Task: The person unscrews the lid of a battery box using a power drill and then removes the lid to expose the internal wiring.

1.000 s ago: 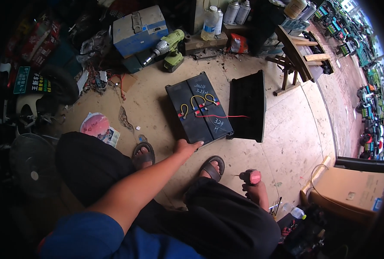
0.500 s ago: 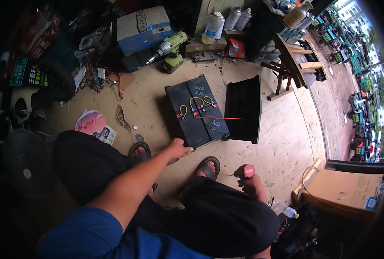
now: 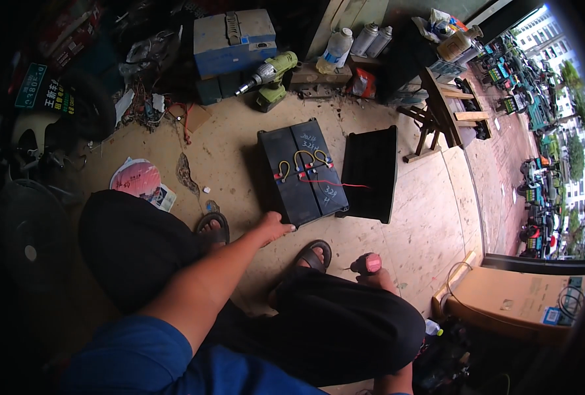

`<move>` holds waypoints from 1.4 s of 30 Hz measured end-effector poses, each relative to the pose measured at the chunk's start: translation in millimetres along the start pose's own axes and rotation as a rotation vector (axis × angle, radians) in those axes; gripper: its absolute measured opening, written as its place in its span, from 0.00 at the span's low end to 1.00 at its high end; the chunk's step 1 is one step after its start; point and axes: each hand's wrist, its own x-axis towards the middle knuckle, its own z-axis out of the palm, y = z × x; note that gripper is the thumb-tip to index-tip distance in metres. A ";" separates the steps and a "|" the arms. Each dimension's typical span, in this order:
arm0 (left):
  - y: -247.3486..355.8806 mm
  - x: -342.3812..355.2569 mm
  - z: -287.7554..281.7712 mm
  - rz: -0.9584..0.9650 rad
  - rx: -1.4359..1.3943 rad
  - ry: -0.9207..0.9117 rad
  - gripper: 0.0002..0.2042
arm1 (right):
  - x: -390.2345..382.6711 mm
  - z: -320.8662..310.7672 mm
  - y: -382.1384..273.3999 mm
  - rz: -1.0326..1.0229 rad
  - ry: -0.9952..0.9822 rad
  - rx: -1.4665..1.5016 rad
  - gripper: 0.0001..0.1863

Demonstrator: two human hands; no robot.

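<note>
A black battery pack point(image 3: 305, 204) lies on the floor in front of me. Yellow loops and a red wire cross its top, joined at small red and blue terminals, and pale handwriting marks it. My left hand point(image 3: 274, 228) has its fingers closed on the pack's near corner. Beyond my right knee, my right hand point(image 3: 378, 280) grips a cordless drill point(image 3: 371, 263) with a red end and black body; its thin tip points left. An open black box point(image 3: 370, 174) lies right beside the pack, and the red wire's end reaches over it.
Farther off are a green cordless impact wrench point(image 3: 272, 82), a blue-grey case point(image 3: 234, 43), a bottle point(image 3: 337, 51) and spray cans point(image 3: 371, 39). A wooden stool point(image 3: 453, 108) lies tipped at the right. A round pink fan point(image 3: 137, 180) and a cardboard box point(image 3: 516, 293) are nearer.
My view has shifted slightly. My left hand stays on the pack's corner, and the drill in my right hand appears slightly farther left. The pack and box remain side by side.
</note>
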 end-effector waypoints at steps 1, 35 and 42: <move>-5.1 1.6 0.4 0.008 -0.022 0.036 0.24 | 2.2 0.4 3.0 -0.011 -0.024 0.031 0.17; 19.4 -0.5 -2.6 -0.109 0.074 -0.069 0.38 | 31.0 -16.7 52.3 0.035 0.156 -0.407 0.20; 17.5 5.2 14.3 -0.143 0.116 0.033 0.31 | -2.8 10.7 20.5 -0.038 0.176 -0.282 0.18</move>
